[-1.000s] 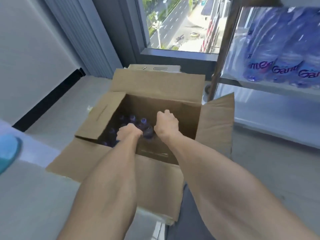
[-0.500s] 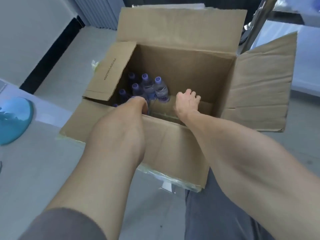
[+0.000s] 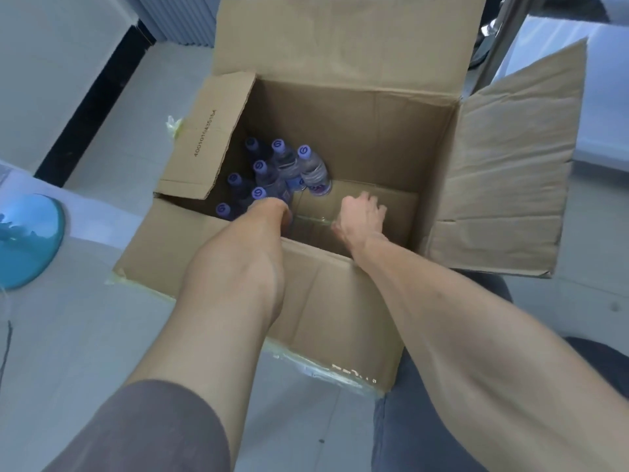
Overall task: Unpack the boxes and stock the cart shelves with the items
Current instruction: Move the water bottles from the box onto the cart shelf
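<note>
A pale tiled floor (image 3: 102, 335) is filling the lower part of the frame, with a grey sleeve (image 3: 143, 427) sitting at the bottom left and dark trousers (image 3: 418, 434) at the bottom right. Both bare forearms are reaching up the frame into an open box (image 3: 340, 308) sitting in the centre, its flaps folding outward on every side. The left hand (image 3: 272, 209) is dipping over the near wall among the bottles (image 3: 289, 168); its fingers are hiding below the wrist, so I cannot tell whether they are gripping anything. The right hand (image 3: 362, 214) is hovering lower in the box, just right of centre, its fingers loosely curling and slightly apart, holding nothing. The bottles are standing upright in a tight cluster in the left part of the box, purple caps facing up, while the right part of the box bottom is showing bare cardboard. A blue round thing (image 3: 30, 240) is lying at the left edge. Toward the top left a black skirting (image 3: 92, 107) is running along a white wall, and at the top right a metal post (image 3: 507, 32) of the cart is rising beside a pale shelf (image 3: 606, 97)
</note>
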Demonstrator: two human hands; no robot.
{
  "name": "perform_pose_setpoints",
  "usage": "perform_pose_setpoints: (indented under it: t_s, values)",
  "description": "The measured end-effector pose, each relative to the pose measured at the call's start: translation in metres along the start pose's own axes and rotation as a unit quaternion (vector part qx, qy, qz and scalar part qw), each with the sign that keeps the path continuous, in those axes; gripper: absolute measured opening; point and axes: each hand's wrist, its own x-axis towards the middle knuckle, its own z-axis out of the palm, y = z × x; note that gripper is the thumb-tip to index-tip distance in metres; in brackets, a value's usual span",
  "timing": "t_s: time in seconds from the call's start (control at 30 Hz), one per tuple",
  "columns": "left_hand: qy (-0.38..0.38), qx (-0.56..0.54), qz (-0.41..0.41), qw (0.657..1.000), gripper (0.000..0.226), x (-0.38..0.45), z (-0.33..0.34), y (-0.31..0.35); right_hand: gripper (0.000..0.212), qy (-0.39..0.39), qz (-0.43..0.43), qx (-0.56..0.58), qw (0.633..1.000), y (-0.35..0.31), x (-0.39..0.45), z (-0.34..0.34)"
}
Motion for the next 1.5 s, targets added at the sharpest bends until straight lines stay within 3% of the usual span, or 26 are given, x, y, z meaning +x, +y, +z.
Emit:
perform_pose_setpoints:
  t_s: [0.13,0.27,0.33,0.4,0.47,0.57,0.73,0.8,0.9,0.97,1.03,1.1,1.17,1.23,1.3,1.4,1.5]
  values:
    - [0.121,-0.115,-0.028,0.986,0.052,-0.003,-0.003,0.001,0.039,0.005,0.043,0.050,0.998,0.006,-0.001,-0.002]
    - [0.210,-0.254,0.022,0.944,0.048,-0.007,-0.022,0.008,0.044,0.011,0.031,0.117,0.993,0.008,-0.003,-0.021]
    - [0.210,-0.347,0.083,0.910,0.030,-0.021,-0.035,0.013,0.048,0.024,0.019,0.147,0.989,0.013,-0.004,-0.037]
    - [0.184,-0.470,0.151,0.850,0.010,-0.043,-0.055,0.020,0.053,0.004,-0.001,0.207,0.978,0.019,-0.004,-0.057]
    - [0.129,-0.553,0.194,0.799,0.002,-0.067,-0.081,0.025,0.053,-0.021,-0.025,0.318,0.947,0.021,-0.006,-0.081]
    - [0.085,-0.584,0.235,0.772,0.029,-0.103,-0.133,0.025,0.061,0.010,-0.045,0.379,0.924,0.023,-0.008,-0.122]
    - [0.106,-0.658,0.253,0.701,0.025,-0.156,-0.197,0.039,0.071,0.040,-0.057,0.418,0.906,0.028,-0.014,-0.193]
    - [0.113,-0.670,0.235,0.695,0.033,-0.173,-0.211,0.050,0.067,0.045,-0.034,0.478,0.877,0.031,-0.021,-0.217]
    - [0.078,-0.638,0.200,0.739,0.029,-0.195,-0.213,0.067,0.058,0.080,0.009,0.575,0.814,0.041,-0.025,-0.247]
    - [0.013,-0.603,0.196,0.773,0.026,-0.212,-0.205,0.078,0.062,0.092,0.041,0.631,0.769,0.053,-0.032,-0.270]
    - [-0.098,-0.566,0.223,0.788,0.022,-0.230,-0.194,0.088,0.066,0.100,0.063,0.668,0.734,0.068,-0.042,-0.290]
    - [-0.197,-0.544,0.274,0.768,0.046,-0.245,-0.184,0.100,0.059,0.129,0.069,0.688,0.711,0.085,-0.054,-0.305]
    - [-0.281,-0.558,0.328,0.709,0.064,-0.260,-0.175,0.120,0.049,0.162,0.074,0.693,0.699,0.102,-0.066,-0.315]
    - [-0.326,-0.597,0.369,0.634,0.063,-0.274,-0.164,0.143,0.052,0.191,0.084,0.687,0.696,0.118,-0.079,-0.321]
    - [-0.328,-0.620,0.408,0.584,0.060,-0.283,-0.156,0.165,0.056,0.209,0.081,0.678,0.700,0.135,-0.091,-0.324]
    - [-0.306,-0.616,0.440,0.578,0.057,-0.300,-0.146,0.194,0.054,0.262,0.071,0.656,0.705,0.167,-0.110,-0.331]
    - [-0.245,-0.590,0.432,0.637,0.048,-0.321,-0.137,0.231,0.073,0.334,0.087,0.590,0.730,0.197,-0.132,-0.344]
